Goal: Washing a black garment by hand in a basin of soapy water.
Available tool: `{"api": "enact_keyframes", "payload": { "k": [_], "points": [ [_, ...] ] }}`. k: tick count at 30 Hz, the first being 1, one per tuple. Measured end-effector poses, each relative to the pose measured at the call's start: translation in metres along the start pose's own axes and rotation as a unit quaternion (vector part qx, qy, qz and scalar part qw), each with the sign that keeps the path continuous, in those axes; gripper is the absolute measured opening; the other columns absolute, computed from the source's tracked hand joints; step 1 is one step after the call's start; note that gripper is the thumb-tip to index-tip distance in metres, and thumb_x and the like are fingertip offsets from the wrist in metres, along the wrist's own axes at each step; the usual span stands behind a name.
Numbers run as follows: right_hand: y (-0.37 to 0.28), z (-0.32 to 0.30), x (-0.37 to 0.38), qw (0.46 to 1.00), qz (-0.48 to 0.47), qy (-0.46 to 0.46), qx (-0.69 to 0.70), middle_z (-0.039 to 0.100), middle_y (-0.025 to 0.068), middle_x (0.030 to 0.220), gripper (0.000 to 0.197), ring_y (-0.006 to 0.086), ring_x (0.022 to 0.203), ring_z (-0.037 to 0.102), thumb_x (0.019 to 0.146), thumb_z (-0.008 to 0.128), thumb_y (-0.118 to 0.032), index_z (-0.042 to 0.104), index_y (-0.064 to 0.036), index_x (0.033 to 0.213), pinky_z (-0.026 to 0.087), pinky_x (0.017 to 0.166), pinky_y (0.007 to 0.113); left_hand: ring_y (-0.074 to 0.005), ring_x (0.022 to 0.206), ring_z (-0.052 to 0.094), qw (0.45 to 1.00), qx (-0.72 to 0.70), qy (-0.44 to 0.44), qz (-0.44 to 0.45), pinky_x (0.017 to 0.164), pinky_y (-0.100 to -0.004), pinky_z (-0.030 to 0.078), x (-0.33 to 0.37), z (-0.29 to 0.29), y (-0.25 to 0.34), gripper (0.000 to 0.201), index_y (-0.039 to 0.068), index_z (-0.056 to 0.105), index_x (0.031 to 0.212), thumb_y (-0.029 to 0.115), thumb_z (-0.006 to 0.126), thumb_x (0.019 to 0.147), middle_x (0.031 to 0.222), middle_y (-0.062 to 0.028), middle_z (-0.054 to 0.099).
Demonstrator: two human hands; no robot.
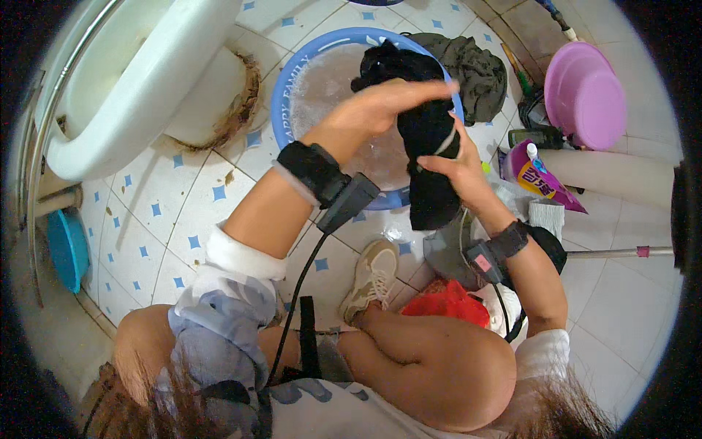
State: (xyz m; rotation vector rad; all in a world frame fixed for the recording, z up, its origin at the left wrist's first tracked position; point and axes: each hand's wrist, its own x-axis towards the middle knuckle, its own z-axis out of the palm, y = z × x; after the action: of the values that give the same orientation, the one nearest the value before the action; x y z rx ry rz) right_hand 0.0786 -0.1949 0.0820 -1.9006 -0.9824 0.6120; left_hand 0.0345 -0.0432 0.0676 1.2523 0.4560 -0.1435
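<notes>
A wet-looking bundle of black cloth (428, 135) stretches over the right rim of a blue basin (280, 110) filled with cloudy, foamy water. Its lower end hangs outside the basin, and a thin pale strip shows on it. My right hand (457, 162) grips the cloth from the right side, thumb across its front. Laid over the cloth higher up, my left hand (398, 101) has its fingers stretched out flat, slightly smeared by motion. What kind of garment the cloth is, I cannot make out.
Dark grey-green cloth (468, 73) lies against the basin's far right. Farther right stand a pink basin (585, 95) and a purple packet (537, 179). A grey bucket (446, 245) and red cloth (447, 306) sit near my right knee. A white washbasin (146, 95) juts in at left.
</notes>
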Motion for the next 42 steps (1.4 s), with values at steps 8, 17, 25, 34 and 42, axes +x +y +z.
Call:
{"api": "enact_keyframes", "payload": {
  "k": [8, 17, 25, 34, 42],
  "points": [
    [-0.036, -0.032, -0.008, 0.982, 0.137, -0.13, 0.028, 0.051, 0.0111, 0.1, 0.066, 0.0185, 0.094, 0.049, 0.053, 0.067, -0.001, 0.039, -0.0039, 0.113, 0.036, 0.084, 0.029, -0.0223, 0.082, 0.053, 0.953, -0.297, 0.038, 0.036, 0.072, -0.0317, 0.042, 0.004, -0.014, -0.018, 0.025, -0.006, 0.052, 0.092, 0.005, 0.054, 0.069, 0.089, -0.0136, 0.055],
    [-0.03, -0.048, 0.022, 0.984, -0.017, -0.137, -0.111, 0.031, 0.0204, 0.124, 0.099, 0.0304, 0.116, 0.031, 0.047, 0.066, 0.002, 0.012, -0.0118, 0.129, 0.023, 0.096, 0.031, -0.0211, 0.081, 0.053, 0.989, -0.129, 0.077, 0.011, 0.067, -0.0312, 0.043, -0.004, 0.003, -0.015, 0.03, -0.001, 0.05, 0.1, 0.01, 0.043, 0.074, 0.094, -0.0121, 0.054],
    [-0.05, -0.027, 0.022, 0.965, -0.047, -0.237, -0.098, 0.041, 0.0165, 0.118, 0.091, 0.0291, 0.109, 0.04, 0.048, 0.065, -0.002, 0.021, -0.0112, 0.127, 0.029, 0.092, 0.03, -0.0117, 0.073, 0.054, 0.996, -0.02, -0.088, -0.015, 0.059, -0.0266, 0.043, -0.006, -0.021, -0.014, 0.021, 0.003, 0.054, 0.088, 0.014, 0.047, 0.071, 0.079, -0.0032, 0.056],
    [-0.036, -0.059, 0.021, 0.986, 0.059, -0.134, -0.073, 0.056, 0.0122, 0.095, 0.068, 0.0222, 0.088, 0.053, 0.047, 0.065, -0.004, 0.042, 0.0004, 0.111, 0.039, 0.081, 0.029, -0.0155, 0.101, 0.044, 0.961, -0.21, -0.158, 0.083, 0.085, -0.0267, 0.033, -0.019, -0.036, -0.021, 0.058, 0.006, 0.039, 0.117, 0.025, 0.061, 0.067, 0.11, -0.009, 0.046],
    [-0.061, -0.058, 0.016, 0.929, 0.221, -0.156, 0.252, 0.055, 0.0057, 0.096, 0.062, 0.0175, 0.086, 0.052, 0.049, 0.063, -0.002, 0.044, -0.0025, 0.108, 0.041, 0.078, 0.03, -0.0196, 0.108, 0.038, 0.921, -0.034, -0.082, 0.379, 0.091, -0.0308, 0.029, -0.039, 0.003, 0.015, 0.073, 0.006, 0.032, 0.122, 0.033, 0.066, 0.064, 0.118, -0.0099, 0.039]
  ]
}}
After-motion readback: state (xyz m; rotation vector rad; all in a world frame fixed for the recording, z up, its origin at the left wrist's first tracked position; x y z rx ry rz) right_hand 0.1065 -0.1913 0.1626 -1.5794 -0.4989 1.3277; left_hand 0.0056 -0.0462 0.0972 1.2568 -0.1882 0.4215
